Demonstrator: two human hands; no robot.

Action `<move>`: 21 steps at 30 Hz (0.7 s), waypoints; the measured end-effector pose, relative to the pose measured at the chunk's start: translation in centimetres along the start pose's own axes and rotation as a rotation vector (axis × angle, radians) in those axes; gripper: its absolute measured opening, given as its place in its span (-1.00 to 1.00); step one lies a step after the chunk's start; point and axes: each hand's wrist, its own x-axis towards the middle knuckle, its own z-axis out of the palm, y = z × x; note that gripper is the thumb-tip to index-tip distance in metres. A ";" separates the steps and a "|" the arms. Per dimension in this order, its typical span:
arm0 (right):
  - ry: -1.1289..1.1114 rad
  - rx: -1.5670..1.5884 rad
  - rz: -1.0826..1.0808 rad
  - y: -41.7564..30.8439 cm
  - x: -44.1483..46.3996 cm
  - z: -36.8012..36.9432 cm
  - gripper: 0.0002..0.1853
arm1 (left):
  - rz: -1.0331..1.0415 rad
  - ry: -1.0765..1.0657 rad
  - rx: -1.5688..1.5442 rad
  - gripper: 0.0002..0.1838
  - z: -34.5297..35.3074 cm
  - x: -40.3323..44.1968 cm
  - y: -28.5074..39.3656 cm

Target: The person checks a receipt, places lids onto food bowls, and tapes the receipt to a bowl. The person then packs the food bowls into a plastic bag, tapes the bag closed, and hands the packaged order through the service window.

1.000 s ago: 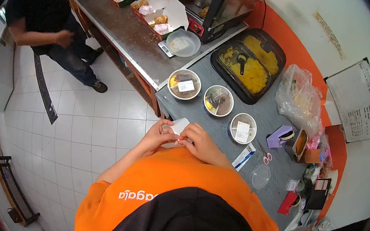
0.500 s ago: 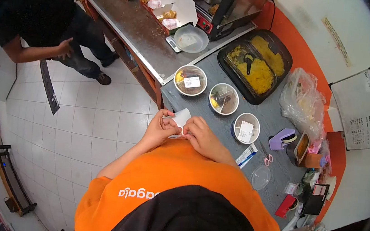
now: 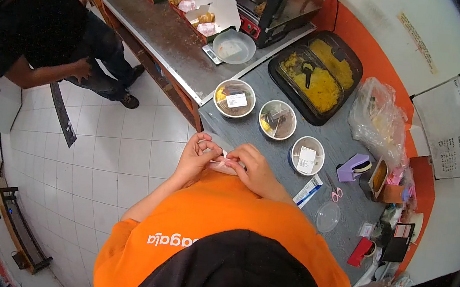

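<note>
A thin white sheet (image 3: 221, 143), paper or film, I cannot tell which, is held just in front of the smooth orange shirt (image 3: 217, 207). The left hand (image 3: 196, 159) has its grip pinched on the left part; the right hand (image 3: 253, 171) has its grip closed on the right edge, fingertips almost meeting. To the right, three round bowls (image 3: 277, 120) with clear, glossy lids line the grained grey table (image 3: 354, 212). Pink-handled scissors (image 3: 337, 195) and a flat, transparent disc (image 3: 328, 217) lie near right. Farther off stand a black, round-cornered tray (image 3: 278, 80) of crumbly yellow food (image 3: 320, 90) and a crinkled plastic bag (image 3: 377, 119).
</note>
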 end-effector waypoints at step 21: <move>0.425 -0.131 0.026 -0.3 0.7 -1.0 -0.89 | 0.133 -0.130 0.205 -0.55 0.5 -0.6 0.4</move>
